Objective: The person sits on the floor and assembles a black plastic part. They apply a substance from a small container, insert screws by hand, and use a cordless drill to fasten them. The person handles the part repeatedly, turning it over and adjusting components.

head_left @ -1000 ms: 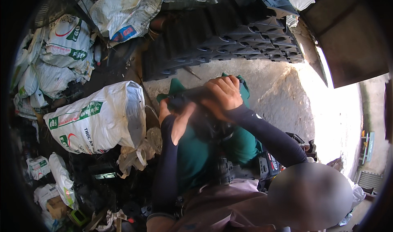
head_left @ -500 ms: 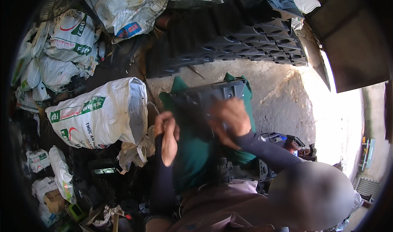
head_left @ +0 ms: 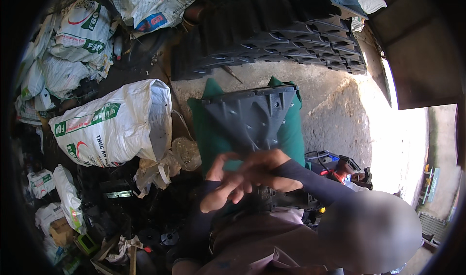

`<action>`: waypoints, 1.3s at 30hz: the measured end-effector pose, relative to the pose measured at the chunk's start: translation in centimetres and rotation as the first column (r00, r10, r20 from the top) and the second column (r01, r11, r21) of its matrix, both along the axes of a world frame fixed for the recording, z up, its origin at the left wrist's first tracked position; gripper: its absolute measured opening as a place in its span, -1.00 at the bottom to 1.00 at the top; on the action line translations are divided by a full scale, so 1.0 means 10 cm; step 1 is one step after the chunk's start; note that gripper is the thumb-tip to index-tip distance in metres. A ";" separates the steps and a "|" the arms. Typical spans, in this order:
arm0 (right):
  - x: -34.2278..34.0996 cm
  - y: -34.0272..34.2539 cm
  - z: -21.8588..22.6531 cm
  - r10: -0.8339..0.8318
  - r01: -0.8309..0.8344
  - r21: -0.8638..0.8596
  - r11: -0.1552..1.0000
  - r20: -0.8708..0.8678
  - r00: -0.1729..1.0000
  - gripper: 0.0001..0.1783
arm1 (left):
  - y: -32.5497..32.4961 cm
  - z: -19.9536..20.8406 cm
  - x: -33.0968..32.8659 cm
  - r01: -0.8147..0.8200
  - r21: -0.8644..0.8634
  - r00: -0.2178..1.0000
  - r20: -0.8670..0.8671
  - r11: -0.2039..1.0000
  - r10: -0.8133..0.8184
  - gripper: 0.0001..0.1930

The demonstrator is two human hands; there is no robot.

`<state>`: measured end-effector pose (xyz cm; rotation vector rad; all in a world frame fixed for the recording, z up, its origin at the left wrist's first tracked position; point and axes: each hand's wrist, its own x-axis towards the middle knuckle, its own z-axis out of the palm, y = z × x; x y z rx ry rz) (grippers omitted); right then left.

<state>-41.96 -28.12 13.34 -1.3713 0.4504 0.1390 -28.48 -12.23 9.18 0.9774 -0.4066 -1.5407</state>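
Observation:
A ribbed black plastic part [head_left: 252,112] lies across my legs in green trousers [head_left: 197,129], its long straight edge away from me. My left hand [head_left: 224,183] is just on the near side of the part, fingers curled; whatever it holds is hidden. Meeting it from the right is my right hand [head_left: 273,170], its fingers overlapping the left ones and smeared by motion. Neither hand is on the black part. Dark sleeves cover both forearms.
Stacked black plastic parts [head_left: 272,37] fill the far side. An open white woven sack [head_left: 114,124] lies to the left, beside a clear plastic bag [head_left: 186,153]. A red-and-black power tool [head_left: 345,167] sits at the right. A thin pointed tool [head_left: 232,74] lies on the concrete.
My right hand has left the black part and come back toward me to meet my left hand. The left hand has moved right and nearer. The part's face now shows.

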 end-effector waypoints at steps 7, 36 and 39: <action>0.00 -0.16 -0.13 0.093 0.056 -0.625 0.779 0.202 0.975 -0.89 | -0.10 -0.26 -0.07 -0.233 0.097 0.924 0.333 0.968 0.189 -0.63; 0.68 0.06 -0.28 0.136 -0.492 -0.845 0.211 -0.473 0.871 -0.76 | -0.20 -0.70 0.16 -0.034 0.204 0.979 0.205 0.978 -0.009 -0.80; 0.72 -0.01 -0.23 0.106 -0.588 -0.782 0.208 -0.579 0.808 -0.86 | -0.17 -0.74 0.18 0.009 0.184 0.968 0.245 0.983 -0.055 -0.80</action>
